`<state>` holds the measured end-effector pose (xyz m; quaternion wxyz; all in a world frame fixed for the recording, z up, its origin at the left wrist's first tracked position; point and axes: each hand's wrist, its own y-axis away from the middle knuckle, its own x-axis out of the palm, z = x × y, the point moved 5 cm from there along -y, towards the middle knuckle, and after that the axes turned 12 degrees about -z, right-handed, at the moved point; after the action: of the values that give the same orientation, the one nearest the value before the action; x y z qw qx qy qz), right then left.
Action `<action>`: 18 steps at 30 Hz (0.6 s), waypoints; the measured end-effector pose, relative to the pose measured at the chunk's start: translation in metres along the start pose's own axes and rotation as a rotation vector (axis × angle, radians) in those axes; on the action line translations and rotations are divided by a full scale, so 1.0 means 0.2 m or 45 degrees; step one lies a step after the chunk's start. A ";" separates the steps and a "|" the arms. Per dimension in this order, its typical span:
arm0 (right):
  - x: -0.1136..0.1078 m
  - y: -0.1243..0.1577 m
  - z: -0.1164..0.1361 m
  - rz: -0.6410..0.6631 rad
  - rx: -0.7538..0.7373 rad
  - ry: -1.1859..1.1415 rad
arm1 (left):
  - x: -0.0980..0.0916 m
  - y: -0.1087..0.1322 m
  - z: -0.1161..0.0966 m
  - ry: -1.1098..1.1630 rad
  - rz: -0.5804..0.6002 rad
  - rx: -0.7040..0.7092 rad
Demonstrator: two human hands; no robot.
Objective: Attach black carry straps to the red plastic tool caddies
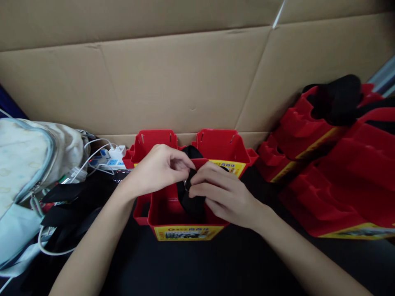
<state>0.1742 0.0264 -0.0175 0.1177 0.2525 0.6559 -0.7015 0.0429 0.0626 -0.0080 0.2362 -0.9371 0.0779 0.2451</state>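
Over a red plastic bin (156,209) with a yellow label, both my hands meet on a black webbing strap (193,205). My left hand (163,166) pinches the strap's upper part from the left. From the right, the fingers of my right hand (224,191) are closed on the same strap. A small shiny ring or buckle edge (186,184) shows between the fingertips, too blurred to name surely. The strap's lower loop hangs into the bin. Behind stand further red bins (220,142), partly hidden by my hands.
Stacked red bins (333,181) with black straps stand at the right. On the left are a pale backpack (24,156), black straps (74,201), a power strip (106,162) with white cables, and a partly hidden phone screen (121,175). A cardboard wall (185,82) rises behind.
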 end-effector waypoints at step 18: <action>-0.07 0.01 -0.06 -0.498 0.465 0.070 | 0.00 0.10 -0.10 -0.331 0.606 0.181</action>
<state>0.1908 0.0359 -0.0126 -0.0854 0.1569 0.5579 -0.8105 0.0463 0.0352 -0.0010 0.2452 -0.8343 0.2816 0.4056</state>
